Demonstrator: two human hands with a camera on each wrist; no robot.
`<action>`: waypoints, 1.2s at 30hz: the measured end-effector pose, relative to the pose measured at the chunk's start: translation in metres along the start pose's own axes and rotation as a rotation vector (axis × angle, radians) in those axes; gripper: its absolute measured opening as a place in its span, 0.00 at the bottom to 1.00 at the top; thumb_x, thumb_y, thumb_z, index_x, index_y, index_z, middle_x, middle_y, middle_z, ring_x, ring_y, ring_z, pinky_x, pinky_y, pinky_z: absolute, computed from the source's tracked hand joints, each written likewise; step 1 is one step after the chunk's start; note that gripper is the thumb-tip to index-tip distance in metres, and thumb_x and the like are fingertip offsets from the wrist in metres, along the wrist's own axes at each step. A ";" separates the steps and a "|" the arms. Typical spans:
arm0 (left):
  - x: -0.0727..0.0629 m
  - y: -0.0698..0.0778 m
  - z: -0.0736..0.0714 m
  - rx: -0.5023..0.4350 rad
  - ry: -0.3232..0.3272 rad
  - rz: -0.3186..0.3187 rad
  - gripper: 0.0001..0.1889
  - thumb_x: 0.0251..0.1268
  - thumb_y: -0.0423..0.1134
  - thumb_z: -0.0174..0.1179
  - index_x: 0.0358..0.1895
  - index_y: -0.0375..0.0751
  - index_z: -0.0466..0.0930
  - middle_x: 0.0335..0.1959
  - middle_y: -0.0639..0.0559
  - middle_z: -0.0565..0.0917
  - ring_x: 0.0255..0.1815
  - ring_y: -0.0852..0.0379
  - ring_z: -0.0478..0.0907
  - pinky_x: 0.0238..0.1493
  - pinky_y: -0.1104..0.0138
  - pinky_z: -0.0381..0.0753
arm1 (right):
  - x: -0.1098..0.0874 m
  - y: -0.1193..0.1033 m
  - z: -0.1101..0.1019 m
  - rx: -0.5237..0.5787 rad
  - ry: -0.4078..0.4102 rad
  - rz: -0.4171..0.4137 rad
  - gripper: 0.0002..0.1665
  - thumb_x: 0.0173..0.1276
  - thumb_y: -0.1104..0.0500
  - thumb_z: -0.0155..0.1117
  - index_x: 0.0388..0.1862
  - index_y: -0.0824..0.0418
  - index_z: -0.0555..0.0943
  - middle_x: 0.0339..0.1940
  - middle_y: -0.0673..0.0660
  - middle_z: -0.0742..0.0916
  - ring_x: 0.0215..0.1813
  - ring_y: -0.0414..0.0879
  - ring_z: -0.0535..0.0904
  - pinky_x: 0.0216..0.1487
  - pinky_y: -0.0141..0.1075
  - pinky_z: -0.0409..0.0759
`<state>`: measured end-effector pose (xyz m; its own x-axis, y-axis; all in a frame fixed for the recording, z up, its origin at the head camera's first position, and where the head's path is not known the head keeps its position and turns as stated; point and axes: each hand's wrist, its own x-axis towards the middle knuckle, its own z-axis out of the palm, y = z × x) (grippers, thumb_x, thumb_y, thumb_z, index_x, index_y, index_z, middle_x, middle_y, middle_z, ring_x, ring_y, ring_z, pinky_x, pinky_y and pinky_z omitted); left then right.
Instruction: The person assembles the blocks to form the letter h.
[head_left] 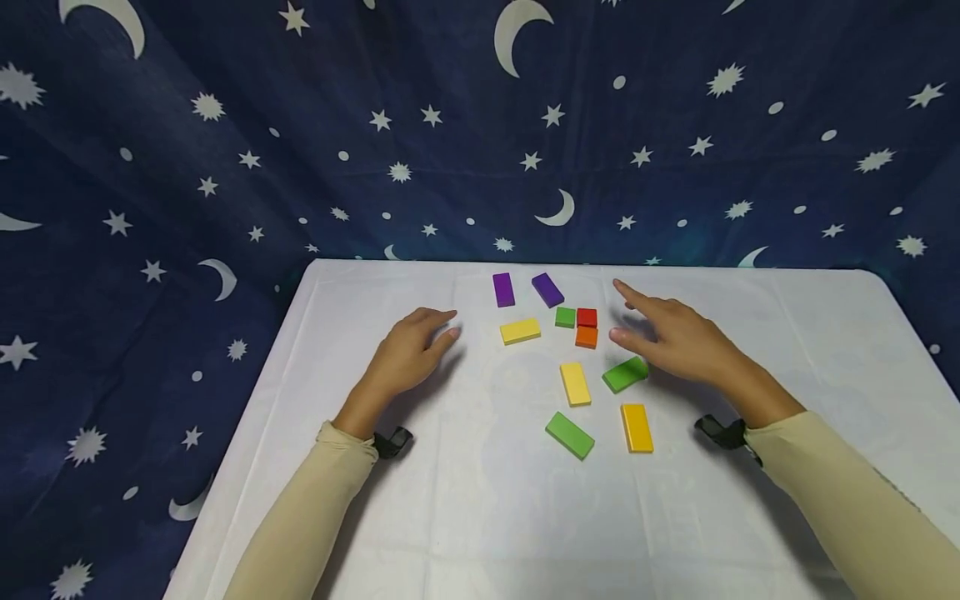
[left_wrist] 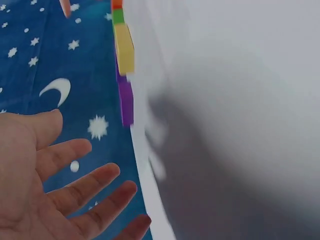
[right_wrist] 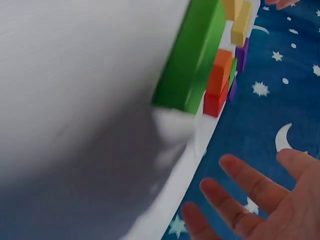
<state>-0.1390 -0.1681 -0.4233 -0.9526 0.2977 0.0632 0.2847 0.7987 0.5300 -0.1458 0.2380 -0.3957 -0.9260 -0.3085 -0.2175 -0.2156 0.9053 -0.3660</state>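
Note:
My left hand (head_left: 411,350) hovers over the table, fingers relaxed, left of a yellow block (head_left: 521,331) and a purple block (head_left: 504,290). Across from it my right hand (head_left: 678,337) is held above the cloth, fingers spread, close to a green block (head_left: 626,375). Neither holds anything. Between them sit a small red block (head_left: 587,317), an orange block (head_left: 587,337) touching it, and a small green block (head_left: 566,317) beside them. Nearer me lie a pale yellow block (head_left: 575,384), another green block (head_left: 570,435) and a deeper yellow block (head_left: 637,428).
A second purple block (head_left: 548,289) lies near the far edge. White cloth (head_left: 480,508) covers the table. Behind it and at left hangs a dark blue curtain (head_left: 465,150) with moons and stars. Each wrist wears a black camera strap (head_left: 393,442).

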 end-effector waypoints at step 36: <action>0.036 0.049 0.048 -0.091 -0.011 -0.160 0.13 0.54 0.40 0.77 0.31 0.42 0.80 0.24 0.52 0.78 0.29 0.55 0.72 0.33 0.65 0.70 | 0.147 -0.107 0.041 -0.091 -0.023 -0.015 0.41 0.69 0.34 0.65 0.78 0.42 0.67 0.79 0.50 0.68 0.77 0.60 0.56 0.70 0.78 0.42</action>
<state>-0.1539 -0.0932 -0.4351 -0.9836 0.1765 -0.0368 0.1184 0.7862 0.6066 -0.2462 0.0839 -0.4254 -0.9154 -0.3281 -0.2333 -0.2579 0.9229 -0.2860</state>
